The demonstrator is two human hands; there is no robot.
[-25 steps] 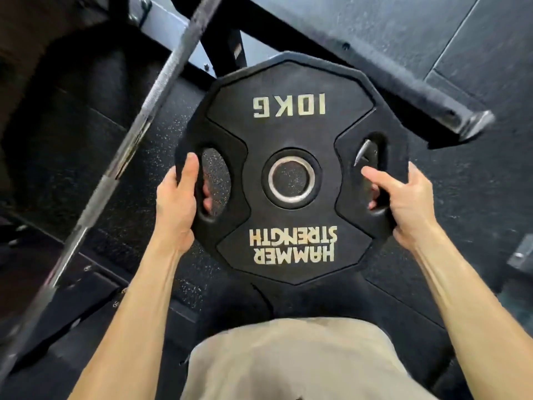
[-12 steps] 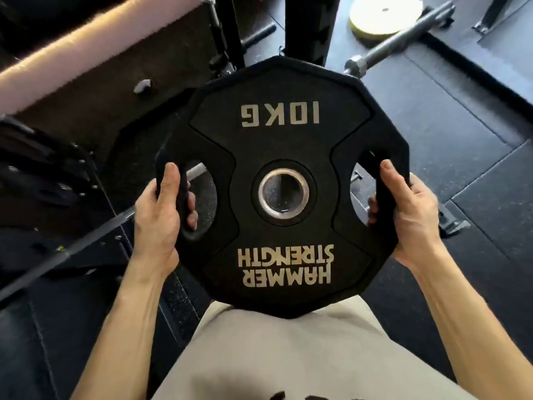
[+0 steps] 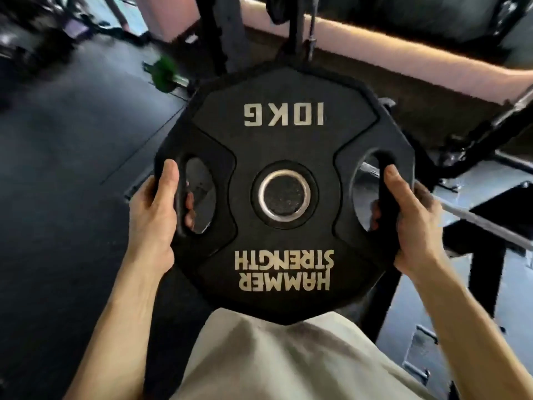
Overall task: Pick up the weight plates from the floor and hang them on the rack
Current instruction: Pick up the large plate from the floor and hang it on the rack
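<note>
While the plate point(image 3: 284, 194) is off the floor and held flat in front of the body, the step in hand is the carry to the rack. Both hands grip it through its side slots: the left hand point(image 3: 153, 217) has its thumb lying along the rim and its fingers curled through the left slot, and the right hand point(image 3: 409, 217) mirrors that hold on the right slot. The plate sits level at about waist height, its lettered face up, its near edge over the pale shorts point(image 3: 277, 356).

To do this well, I judge the wrists should stay straight and the plate close to the torso, since it is marked ten kilos and a long reach would strain the grip. Dark uprights point(image 3: 227, 30) stand just beyond the far edge; whether a peg hangs there I cannot tell, as the background is blurred. Before hanging, the plate must be tipped upright so its steel-ringed bore point(image 3: 284, 194) faces the peg. Line up the bore by eye, slide it on squarely, and free the fingers from the slots only once the peg bears the weight.
</note>
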